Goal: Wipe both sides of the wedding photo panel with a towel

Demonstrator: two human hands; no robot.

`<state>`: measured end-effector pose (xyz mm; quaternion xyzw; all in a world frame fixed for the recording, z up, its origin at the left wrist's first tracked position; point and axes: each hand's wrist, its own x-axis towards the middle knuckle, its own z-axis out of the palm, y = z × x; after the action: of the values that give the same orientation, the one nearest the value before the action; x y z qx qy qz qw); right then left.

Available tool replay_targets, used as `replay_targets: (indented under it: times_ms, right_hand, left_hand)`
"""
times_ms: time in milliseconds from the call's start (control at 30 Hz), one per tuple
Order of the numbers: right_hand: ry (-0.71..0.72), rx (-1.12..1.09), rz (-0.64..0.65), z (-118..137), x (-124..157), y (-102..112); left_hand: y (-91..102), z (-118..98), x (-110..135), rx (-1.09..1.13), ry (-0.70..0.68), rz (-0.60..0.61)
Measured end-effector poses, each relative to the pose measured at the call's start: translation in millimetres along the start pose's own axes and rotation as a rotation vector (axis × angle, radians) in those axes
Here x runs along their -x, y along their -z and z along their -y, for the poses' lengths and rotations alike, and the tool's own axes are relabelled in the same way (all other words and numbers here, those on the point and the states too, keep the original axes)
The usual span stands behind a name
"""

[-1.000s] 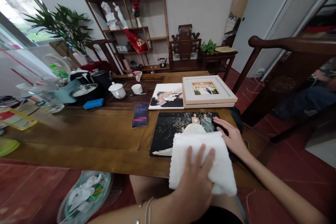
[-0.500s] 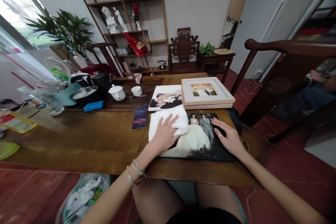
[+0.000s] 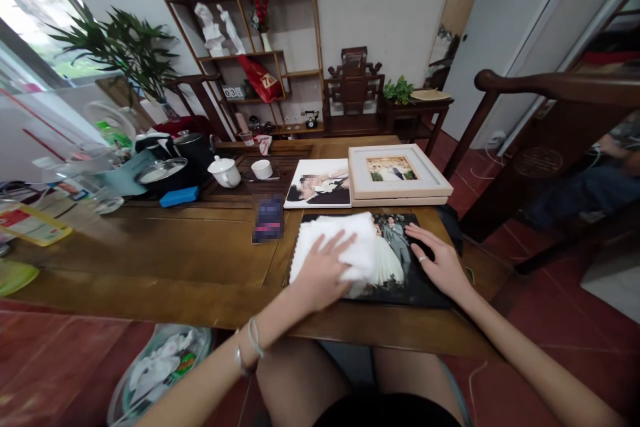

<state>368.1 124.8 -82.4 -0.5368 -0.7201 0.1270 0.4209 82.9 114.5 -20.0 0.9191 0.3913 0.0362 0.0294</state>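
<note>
A dark glossy wedding photo panel [image 3: 395, 280] lies flat near the table's front edge, showing a couple, one in a pale gown and one in a grey suit. A folded white cloth [image 3: 361, 240] covers its left part. My left hand [image 3: 323, 273] lies flat on the cloth, fingers spread, pressing from above; its thumb is hard to make out. At the panel's right side my right hand [image 3: 443, 267] rests with fingers apart, fingertips on the dark surface, a ring on one finger.
Behind lie a white-edged photo panel [image 3: 320, 187] and stacked pale wooden frames [image 3: 400, 197]. A dark phone-like rectangle [image 3: 269, 219], blue block [image 3: 179, 197], white lidded cup [image 3: 225, 173] and small white bowl [image 3: 262, 169] are leftward. A waste bin [image 3: 200, 347] stands below; a chair [image 3: 530, 160] stands right.
My left hand and the white cloth have moved right across the panel, now covering more of the gown. My right hand stays by the panel's right side. The view has shifted slightly.
</note>
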Motion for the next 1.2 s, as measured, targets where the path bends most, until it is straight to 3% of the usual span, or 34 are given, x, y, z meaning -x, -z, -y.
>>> replay_targets:
  times_ms: [100, 200, 300, 433, 533, 633, 767, 900, 1033, 1200]
  right_hand:
    - [-0.005, 0.005, -0.001, 0.3, 0.1, 0.0]
    - [-0.006, 0.009, 0.005, 0.2, -0.1, -0.1]
    - [-0.005, 0.009, 0.007, -0.1, -0.6, -0.5]
    - [-0.009, 0.022, 0.012, 0.0, -0.9, -0.8]
    - [-0.009, 0.026, 0.015, 0.2, -0.8, -0.4]
    - [-0.009, 0.026, 0.017, 0.2, -0.7, -0.1]
    - [-0.009, 0.035, 0.017, 0.6, -0.7, 0.1]
    - [-0.004, 0.040, 0.019, 0.8, -0.5, 0.4]
    - [-0.001, 0.045, 0.028, 0.4, -0.3, 0.5]
    - [-0.007, 0.045, 0.029, 0.6, -0.5, 0.1]
  left_hand:
    - [1.2, 37.2, -18.8, -0.044, 0.036, -0.042]
    - [1.3, 42.4, -16.8, -0.051, 0.009, -0.046]
    - [-1.1, 13.9, 3.1, -0.025, -0.030, -0.007]
    - [-3.4, -38.5, 36.0, 0.017, -0.205, 0.055]
    - [-2.2, -51.3, 46.7, 0.029, -0.277, 0.058]
    - [-0.6, -28.5, 36.3, 0.031, -0.216, 0.041]
    - [-0.6, 31.6, -0.7, -0.035, -0.010, -0.036]
    - [-2.6, 72.4, -28.8, -0.097, 0.050, -0.085]
    - [-7.2, 66.4, -17.4, -0.108, 0.011, -0.087]
    - [-9.6, 22.3, 37.2, -0.070, -0.104, -0.035]
